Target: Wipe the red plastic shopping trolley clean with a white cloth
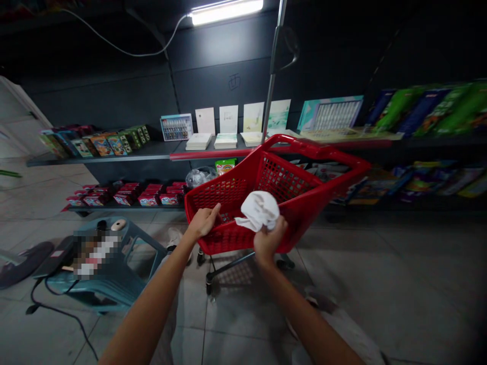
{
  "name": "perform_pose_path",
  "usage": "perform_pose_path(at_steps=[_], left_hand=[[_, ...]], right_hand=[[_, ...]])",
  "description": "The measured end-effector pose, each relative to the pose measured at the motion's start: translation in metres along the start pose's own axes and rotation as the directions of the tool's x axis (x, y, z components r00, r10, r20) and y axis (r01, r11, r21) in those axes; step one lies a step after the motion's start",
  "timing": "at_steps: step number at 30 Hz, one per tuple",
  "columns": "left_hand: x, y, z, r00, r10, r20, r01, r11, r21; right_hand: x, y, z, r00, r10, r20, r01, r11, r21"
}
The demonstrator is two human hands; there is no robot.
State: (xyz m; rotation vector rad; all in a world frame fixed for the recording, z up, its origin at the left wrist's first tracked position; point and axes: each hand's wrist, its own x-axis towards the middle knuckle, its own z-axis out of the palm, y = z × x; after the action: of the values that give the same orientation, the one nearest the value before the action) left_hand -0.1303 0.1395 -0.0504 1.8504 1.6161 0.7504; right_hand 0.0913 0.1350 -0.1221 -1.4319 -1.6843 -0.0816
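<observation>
Head view: red shopping cart [319,152], tilted.
Left hand [203,221]: fingers curled over its rim.
Right hand [268,239]: clenching white cloth [258,208].
Shelf boxes [102,144]: print unreadable.

Item 1: white cloth [258,210]; item 2: red shopping cart [283,182].

The cloth is crumpled into a loose bunch, plain white. You pinch it from below in your right hand [268,241], and it sits over the near rim of the cart's basket. The cart is red plastic with mesh walls and a thick smooth rim, on a dark wheeled frame. It stands on the tiled floor with its basket tilted, far end raised. Your left hand [203,221] has its fingers curled over the near rim, just beside the cloth.
</observation>
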Motion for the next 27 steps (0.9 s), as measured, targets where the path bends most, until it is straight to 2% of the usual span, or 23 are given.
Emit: perform_pose_path(at_steps=[1, 2, 3, 5, 6, 9, 12, 14, 17, 19, 21, 24, 25, 27], left_hand=[[0.000, 0.001, 0.000, 1.000, 0.009, -0.007, -0.009, 1.000, 0.010], [-0.001, 0.002, 0.000, 1.000, 0.020, -0.015, -0.020, 1.000, 0.022], [-0.001, 0.002, 0.000, 0.999, 0.028, -0.026, -0.027, 0.999, 0.039], [0.000, 0.001, 0.002, 0.999, 0.026, -0.037, -0.023, 0.996, 0.081], [0.000, 0.001, 0.003, 0.999, 0.018, -0.040, -0.014, 0.995, 0.099], [0.002, -0.003, 0.003, 0.999, 0.001, -0.053, 0.005, 0.994, 0.111], [0.002, -0.005, -0.002, 0.996, 0.007, -0.093, 0.000, 0.997, 0.073], [0.003, -0.006, -0.007, 0.995, 0.009, -0.100, -0.005, 0.999, 0.048], [0.005, -0.006, -0.011, 0.996, 0.019, -0.086, -0.016, 0.999, 0.032], [0.006, -0.008, -0.012, 0.997, 0.012, -0.075, -0.013, 1.000, -0.006], [0.008, -0.010, -0.011, 0.998, 0.001, -0.056, -0.004, 0.999, -0.054], [0.009, -0.013, -0.010, 0.999, 0.013, -0.045, -0.016, 0.997, -0.072], [0.009, -0.013, -0.010, 0.999, 0.019, -0.047, -0.022, 0.998, -0.065], [0.009, -0.013, -0.009, 0.998, 0.025, -0.050, -0.027, 0.999, -0.046]], right_hand=[[-0.006, -0.013, -0.001, 0.992, 0.089, -0.089, -0.079, 0.992, 0.103], [-0.010, -0.025, -0.004, 0.980, 0.152, -0.131, -0.121, 0.969, 0.217], [-0.015, -0.035, -0.005, 0.980, 0.155, -0.122, -0.111, 0.945, 0.309], [-0.024, -0.052, -0.006, 1.000, -0.004, -0.018, 0.011, 0.928, 0.374], [-0.030, -0.057, -0.005, 0.995, -0.096, 0.033, 0.077, 0.926, 0.370], [-0.049, -0.067, 0.004, 0.942, -0.304, 0.139, 0.253, 0.920, 0.299], [-0.058, -0.065, 0.006, 0.879, -0.426, 0.212, 0.369, 0.892, 0.262], [-0.053, -0.057, 0.001, 0.838, -0.492, 0.236, 0.428, 0.861, 0.275], [-0.035, -0.035, -0.017, 0.822, -0.526, 0.219, 0.474, 0.845, 0.248], [-0.020, -0.013, -0.032, 0.855, -0.478, 0.199, 0.446, 0.875, 0.188], [-0.004, 0.016, -0.049, 0.915, -0.367, 0.168, 0.353, 0.929, 0.107], [0.016, 0.066, -0.067, 0.995, -0.094, 0.031, 0.094, 0.996, -0.006], [0.020, 0.083, -0.069, 0.999, 0.026, -0.040, -0.026, 1.000, -0.014], [0.022, 0.110, -0.064, 0.949, 0.280, -0.146, -0.272, 0.960, 0.073]])
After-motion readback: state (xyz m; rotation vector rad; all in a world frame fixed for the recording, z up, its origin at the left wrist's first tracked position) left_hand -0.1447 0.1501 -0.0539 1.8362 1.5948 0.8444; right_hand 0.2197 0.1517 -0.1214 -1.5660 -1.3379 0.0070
